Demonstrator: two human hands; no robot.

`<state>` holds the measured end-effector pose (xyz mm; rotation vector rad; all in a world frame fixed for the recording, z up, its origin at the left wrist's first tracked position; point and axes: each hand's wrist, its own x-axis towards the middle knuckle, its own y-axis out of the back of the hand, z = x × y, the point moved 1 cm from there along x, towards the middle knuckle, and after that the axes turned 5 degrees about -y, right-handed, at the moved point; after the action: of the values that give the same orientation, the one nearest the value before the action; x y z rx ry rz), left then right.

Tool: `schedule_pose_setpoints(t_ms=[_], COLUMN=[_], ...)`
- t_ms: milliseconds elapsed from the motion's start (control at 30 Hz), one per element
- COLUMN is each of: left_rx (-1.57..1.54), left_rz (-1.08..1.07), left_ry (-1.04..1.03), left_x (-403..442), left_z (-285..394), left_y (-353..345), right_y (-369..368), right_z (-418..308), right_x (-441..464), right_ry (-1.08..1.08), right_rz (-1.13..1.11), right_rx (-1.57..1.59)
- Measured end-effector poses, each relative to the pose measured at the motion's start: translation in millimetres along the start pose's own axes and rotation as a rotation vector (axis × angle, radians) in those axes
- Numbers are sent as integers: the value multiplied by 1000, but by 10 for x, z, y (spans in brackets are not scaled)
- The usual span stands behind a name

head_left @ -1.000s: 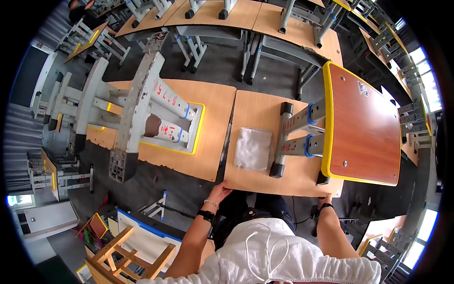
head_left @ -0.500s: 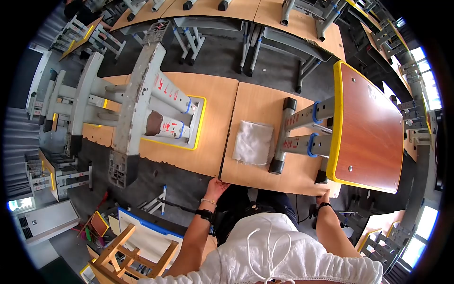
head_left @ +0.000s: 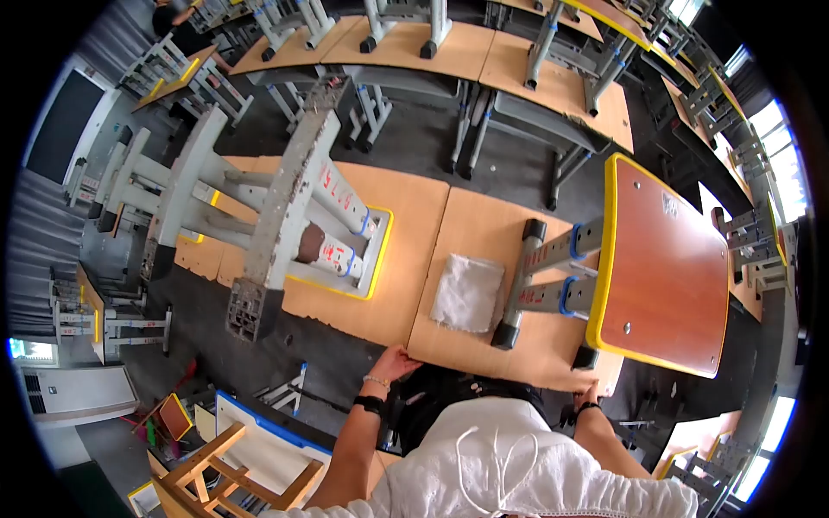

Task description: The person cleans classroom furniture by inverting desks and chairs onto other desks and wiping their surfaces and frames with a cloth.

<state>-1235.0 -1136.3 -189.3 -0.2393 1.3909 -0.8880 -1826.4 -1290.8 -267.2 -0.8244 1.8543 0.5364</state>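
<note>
My left hand (head_left: pixel 395 364) is at the near left corner of a wooden-topped desk (head_left: pixel 484 358), its fingers curled on the edge by the seam with the neighbouring desk (head_left: pixel 410 216). At the same desk's near right corner, my right hand (head_left: pixel 588 394) grips the edge, partly hidden under it. A folded white cloth (head_left: pixel 468 292) lies flat on this desktop. To its right, a chair or stool with a brown, yellow-edged board (head_left: pixel 665 268) rests on its side. On the left desk stands an upturned grey-legged stool (head_left: pixel 289 198), its yellow-rimmed seat down.
Another row of desks (head_left: pixel 414 47) with upturned stools runs across the far side, beyond a dark floor aisle (head_left: pixel 501 160). A wooden frame (head_left: pixel 207 457) and a blue-edged white board (head_left: pixel 263 432) are behind me at left. A person (head_left: pixel 177 30) is at the far left.
The camera view has shifted, so the desks and stools appear lower and slightly turned. Both hands stay at the desk's near edge. The cloth and stools keep their places on the desktops.
</note>
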Motion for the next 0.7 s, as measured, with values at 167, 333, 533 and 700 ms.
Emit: schedule_pose_setpoints(t_ms=[167, 333, 533, 700], left_rx=[110, 200, 303, 398], left_rz=[116, 168, 252, 313], left_ry=[-94, -225, -358, -359], left_x=[132, -33, 11, -36], left_z=[-209, -268, -399, -343], left_y=[141, -17, 17, -34], right_y=[-79, -54, 63, 24], right_z=[44, 19, 3, 34], right_x=[-210, -52, 143, 218], right_ry=[19, -6, -7, 46], right_rz=[35, 49, 7, 100], right_rx=[-31, -116, -22, -45])
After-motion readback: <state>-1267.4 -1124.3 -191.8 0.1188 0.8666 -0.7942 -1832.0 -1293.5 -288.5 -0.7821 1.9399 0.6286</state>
